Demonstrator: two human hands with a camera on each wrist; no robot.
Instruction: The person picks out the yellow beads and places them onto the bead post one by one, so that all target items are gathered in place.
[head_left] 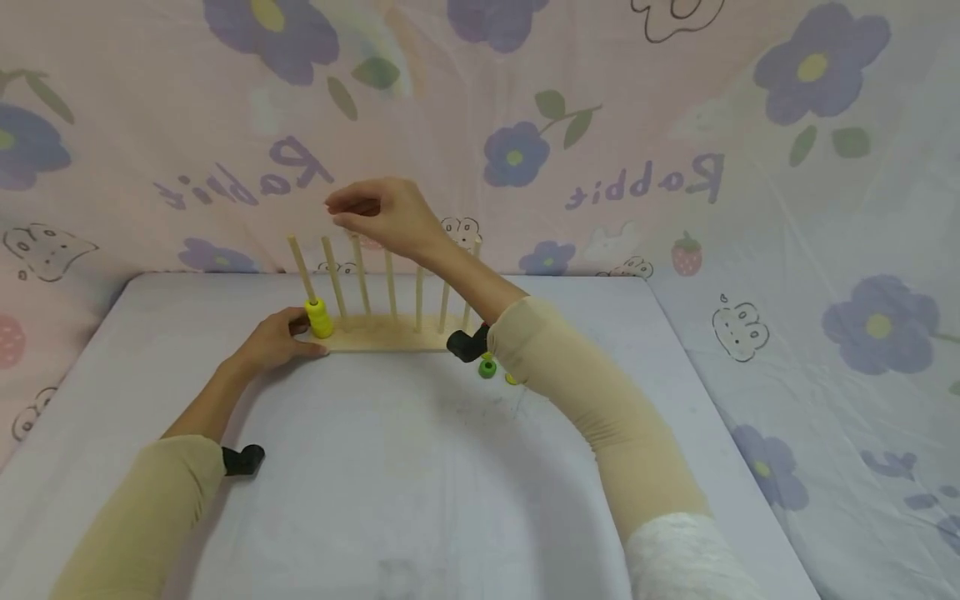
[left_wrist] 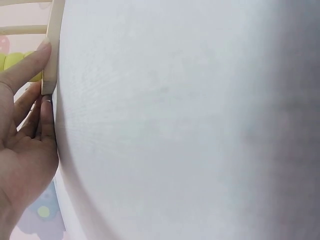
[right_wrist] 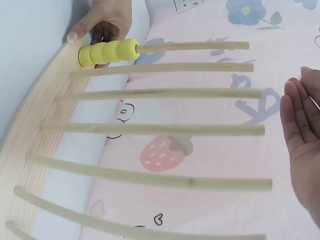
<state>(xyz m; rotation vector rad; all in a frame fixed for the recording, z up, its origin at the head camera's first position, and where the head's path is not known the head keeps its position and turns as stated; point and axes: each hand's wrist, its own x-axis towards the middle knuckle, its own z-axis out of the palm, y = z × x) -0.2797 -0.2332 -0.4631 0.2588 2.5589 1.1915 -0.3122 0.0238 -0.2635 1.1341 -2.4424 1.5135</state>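
Note:
A wooden peg rack stands on the table, with several upright pegs along its base. Several yellow beads are stacked low on the leftmost peg. My left hand grips the rack's left end, thumb on the front edge of the base and fingers round the end, as the left wrist view shows. Over the pegs on the left side hovers my right hand, apart from their tips. Its fingers are loosely bent, and nothing shows between them and the thumb in the right wrist view.
Beyond the rack's right end, a green bead and a yellow bead lie on the white tabletop, partly screened by the right forearm and its black wrist mount. A patterned curtain hangs behind the table.

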